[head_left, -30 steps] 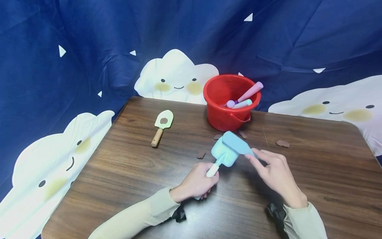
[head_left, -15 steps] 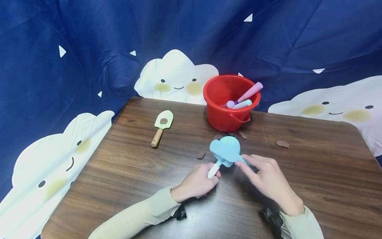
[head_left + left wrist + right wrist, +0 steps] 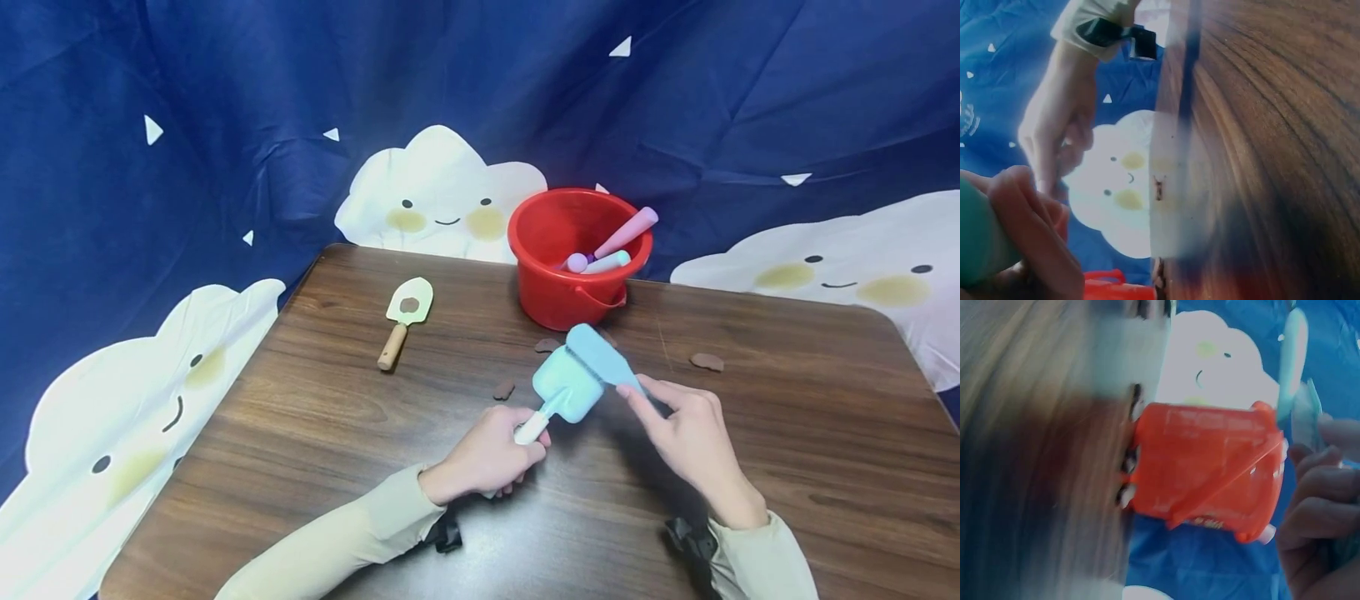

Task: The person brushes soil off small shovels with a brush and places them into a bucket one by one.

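Observation:
In the head view my left hand (image 3: 487,452) grips the white handle of a light-blue toy shovel (image 3: 558,385), its blade raised over the table. My right hand (image 3: 693,442) pinches the narrow end of a light-blue brush (image 3: 602,354) between thumb and fingers. The brush lies across the far right edge of the shovel blade, bristles facing it; whether they touch is unclear. A rounded green handle end (image 3: 984,240) shows in the left hand (image 3: 1035,231) in the left wrist view. Fingers of the right hand (image 3: 1322,512) are curled in the right wrist view.
Behind the tools stands a red bucket (image 3: 558,292) with pink, purple and mint handles inside. A pale green trowel (image 3: 405,312) with a wooden grip lies left. Flat brown pieces (image 3: 707,362) are scattered on the wooden table (image 3: 300,433). A blue cloud-patterned cloth (image 3: 225,100) hangs behind.
Half a second ago the brush lay further left over the shovel blade; it has swung back right with my right hand, near where it was a second ago. The shovel barely moved.

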`<state>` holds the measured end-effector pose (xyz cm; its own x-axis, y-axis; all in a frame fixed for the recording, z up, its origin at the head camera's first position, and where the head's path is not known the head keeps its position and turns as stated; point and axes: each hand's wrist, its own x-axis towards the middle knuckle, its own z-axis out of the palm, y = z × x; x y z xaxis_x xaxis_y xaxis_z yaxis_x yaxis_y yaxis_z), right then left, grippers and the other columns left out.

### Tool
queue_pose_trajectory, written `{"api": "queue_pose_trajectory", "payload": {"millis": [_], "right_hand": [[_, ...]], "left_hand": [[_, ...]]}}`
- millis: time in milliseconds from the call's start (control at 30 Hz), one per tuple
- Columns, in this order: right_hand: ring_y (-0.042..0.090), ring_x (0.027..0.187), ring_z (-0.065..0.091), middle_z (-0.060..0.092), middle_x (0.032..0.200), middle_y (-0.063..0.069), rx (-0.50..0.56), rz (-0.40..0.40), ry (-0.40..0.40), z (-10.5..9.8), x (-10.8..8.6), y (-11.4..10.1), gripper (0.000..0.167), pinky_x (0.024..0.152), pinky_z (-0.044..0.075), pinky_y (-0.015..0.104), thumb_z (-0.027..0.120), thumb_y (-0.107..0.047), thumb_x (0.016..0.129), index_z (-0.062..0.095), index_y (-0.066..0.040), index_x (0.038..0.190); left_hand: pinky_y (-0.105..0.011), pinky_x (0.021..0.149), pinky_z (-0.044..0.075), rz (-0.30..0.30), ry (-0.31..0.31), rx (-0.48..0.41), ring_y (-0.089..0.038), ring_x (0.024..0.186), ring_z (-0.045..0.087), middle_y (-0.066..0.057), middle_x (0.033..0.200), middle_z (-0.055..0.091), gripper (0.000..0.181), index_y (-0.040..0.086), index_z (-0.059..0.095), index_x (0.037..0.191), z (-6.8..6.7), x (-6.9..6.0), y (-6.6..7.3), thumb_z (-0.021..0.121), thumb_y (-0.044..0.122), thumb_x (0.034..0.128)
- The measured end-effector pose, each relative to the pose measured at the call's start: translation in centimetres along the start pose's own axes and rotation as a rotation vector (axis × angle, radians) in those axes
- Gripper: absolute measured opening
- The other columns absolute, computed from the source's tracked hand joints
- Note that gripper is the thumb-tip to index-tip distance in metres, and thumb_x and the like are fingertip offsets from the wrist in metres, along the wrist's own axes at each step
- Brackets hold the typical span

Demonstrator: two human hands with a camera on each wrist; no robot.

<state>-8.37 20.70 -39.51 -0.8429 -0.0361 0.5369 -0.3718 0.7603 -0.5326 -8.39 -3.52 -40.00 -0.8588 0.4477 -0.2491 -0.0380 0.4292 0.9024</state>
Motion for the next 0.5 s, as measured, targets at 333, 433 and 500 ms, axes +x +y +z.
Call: {"api": "queue_pose_trajectory", "payload": {"millis": [333, 433, 500], "right_hand": [[0.021, 0.062, 0.066, 0.073, 0.079, 0.02, -0.068, 0.06, 0.075, -0.1, -0.1, 1.6, 0.027, 0.06, 0.041, 0.011, 0.077, -0.014, 0.078, 0.073, 0.005, 0.097], [0.03, 0.068, 0.07, 0.073, 0.079, 0.02, -0.096, 0.085, 0.034, -0.1, -0.2, 1.8, 0.028, 0.063, 0.043, 0.013, 0.076, -0.018, 0.08, 0.073, 0.005, 0.097], [0.025, 0.066, 0.069, 0.073, 0.079, 0.018, -0.098, 0.084, 0.03, 0.0, -0.3, 1.9, 0.027, 0.063, 0.043, 0.013, 0.076, -0.018, 0.08, 0.074, 0.004, 0.096]], "left_hand": [[-0.028, 0.027, 0.039, 0.04, -0.018, -0.001, -0.008, 0.031, 0.043, 0.002, 0.045, 0.047, 0.012, 0.009, 0.065, 0.09, -0.3, 0.0, 0.0, 0.058, 0.005, 0.0813], [-0.027, 0.027, 0.04, 0.114, -0.005, 0.056, -0.006, 0.031, 0.043, 0.005, 0.049, 0.049, 0.012, 0.012, 0.066, 0.09, -0.6, 0.0, 0.3, 0.058, 0.006, 0.0816], [-0.022, 0.033, 0.041, 0.185, 0.03, 0.129, -0.001, 0.037, 0.044, 0.008, 0.053, 0.05, 0.01, 0.014, 0.066, 0.088, -1.0, 0.2, 0.6, 0.06, 0.01, 0.0826]]}}
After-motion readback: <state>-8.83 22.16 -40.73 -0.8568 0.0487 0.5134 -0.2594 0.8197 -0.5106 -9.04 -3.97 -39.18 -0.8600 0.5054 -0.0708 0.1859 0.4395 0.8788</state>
